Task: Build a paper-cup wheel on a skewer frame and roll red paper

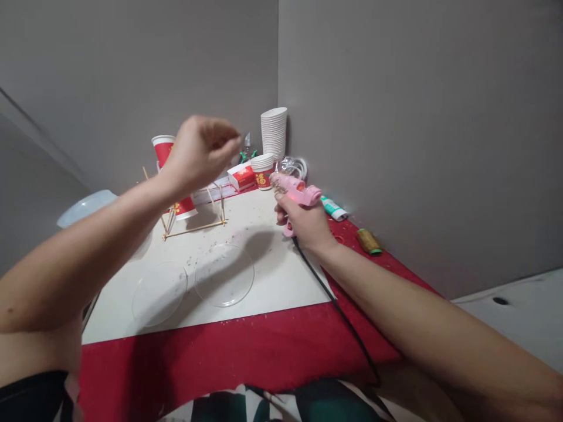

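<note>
My right hand (310, 225) is wrapped round the handle of a pink hot glue gun (299, 190), its nozzle pointing up and left and a black cord running down from the grip. My left hand (204, 146) is raised over the back left of the table, its fingers pinched together; whatever may be between the fingertips is too small to make out. Below it stands a frame of thin wooden sticks (193, 230), with red paper cups (185, 208) partly hidden behind my left arm. Two clear round discs (224, 303) lie nearer on the white sheet.
A tall stack of white cups (273, 132), a shorter cup stack (263, 171) and a red-and-white box (241, 176) stand at the back. A green-and-white tube (334, 208) and a thread spool (368, 241) lie right. Grey walls meet behind the red-covered table (246, 351).
</note>
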Demonstrator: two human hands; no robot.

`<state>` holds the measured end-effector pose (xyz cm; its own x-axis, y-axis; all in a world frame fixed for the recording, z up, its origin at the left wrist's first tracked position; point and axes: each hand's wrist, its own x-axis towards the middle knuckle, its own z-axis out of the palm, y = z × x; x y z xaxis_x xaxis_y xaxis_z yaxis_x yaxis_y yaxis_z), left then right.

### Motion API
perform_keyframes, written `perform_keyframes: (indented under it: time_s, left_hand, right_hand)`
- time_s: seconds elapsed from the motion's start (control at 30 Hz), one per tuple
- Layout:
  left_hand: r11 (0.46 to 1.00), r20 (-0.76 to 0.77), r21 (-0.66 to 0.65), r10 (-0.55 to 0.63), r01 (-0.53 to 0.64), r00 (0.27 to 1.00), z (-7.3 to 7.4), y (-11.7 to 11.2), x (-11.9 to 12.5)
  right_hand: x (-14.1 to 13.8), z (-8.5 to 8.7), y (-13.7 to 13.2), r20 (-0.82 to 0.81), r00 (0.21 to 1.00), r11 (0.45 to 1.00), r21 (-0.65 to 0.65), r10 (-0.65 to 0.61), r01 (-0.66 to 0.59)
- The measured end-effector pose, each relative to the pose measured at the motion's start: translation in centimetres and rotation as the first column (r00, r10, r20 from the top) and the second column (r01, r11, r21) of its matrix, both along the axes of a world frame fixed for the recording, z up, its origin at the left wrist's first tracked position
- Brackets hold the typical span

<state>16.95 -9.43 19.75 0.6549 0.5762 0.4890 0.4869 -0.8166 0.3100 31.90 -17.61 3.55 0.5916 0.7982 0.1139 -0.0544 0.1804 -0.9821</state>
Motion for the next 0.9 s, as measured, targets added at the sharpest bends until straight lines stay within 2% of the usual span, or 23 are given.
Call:
perform_keyframes:
  time_s: [0.1, 0.13, 0.23, 0.37, 0.5, 0.6, 0.7, 0.8, 0.9]
  left_hand:
    - [0.998, -0.154, 0.065, -0.017, 0.028, 0.988, 3.1, 2.7, 4.8]
    - [0.995, -0.165, 0.094, -0.013, 0.028, 0.986, 3.8, 3.6, 6.4]
    - [0.992, -0.229, 0.120, 0.059, -0.032, 0.972, 4.6, 6.5, 10.9]
    - [0.979, -0.309, 0.171, 0.160, -0.110, 0.938, 3.2, 10.8, 15.4]
    - [0.978, -0.416, 0.156, 0.190, -0.136, 0.889, 0.7, 14.2, 18.0]
    - [0.963, -0.446, 0.198, 0.255, -0.183, 0.858, -0.9, 15.7, 18.9]
    - [0.949, -0.437, 0.238, 0.294, -0.206, 0.850, -1.8, 16.7, 18.9]
    - [0.951, -0.422, 0.247, 0.280, -0.188, 0.862, -2.0, 17.5, 18.8]
    - [0.959, -0.411, 0.232, 0.250, -0.164, 0.877, -1.5, 18.0, 18.8]
  right_hand:
    - [-0.8, -0.5, 0.2, -0.067, 0.997, 0.998, -0.051, 0.029, -0.033]
    - [-1.1, -0.7, 0.3, -0.075, 0.996, 0.997, -0.061, 0.045, -0.049]
    - [-1.5, -1.4, 0.6, -0.045, 0.997, 0.997, -0.048, 0.064, -0.066]
    - [-1.4, -2.2, 1.2, -0.008, 0.999, 0.999, -0.005, 0.052, -0.052]
    - [-1.3, -3.0, 1.7, 0.028, 0.998, 0.998, 0.017, 0.059, -0.059]
    - [-1.5, -3.5, 1.9, 0.043, 0.998, 0.998, 0.032, 0.056, -0.058]
    - [-1.7, -3.8, 2.2, 0.058, 0.996, 0.997, 0.026, 0.073, -0.075]
    - [-1.8, -4.0, 2.3, 0.077, 0.992, 0.995, 0.007, 0.098, -0.099]
    - [-1.8, -4.2, 2.3, 0.076, 0.991, 0.994, -0.017, 0.111, -0.111]
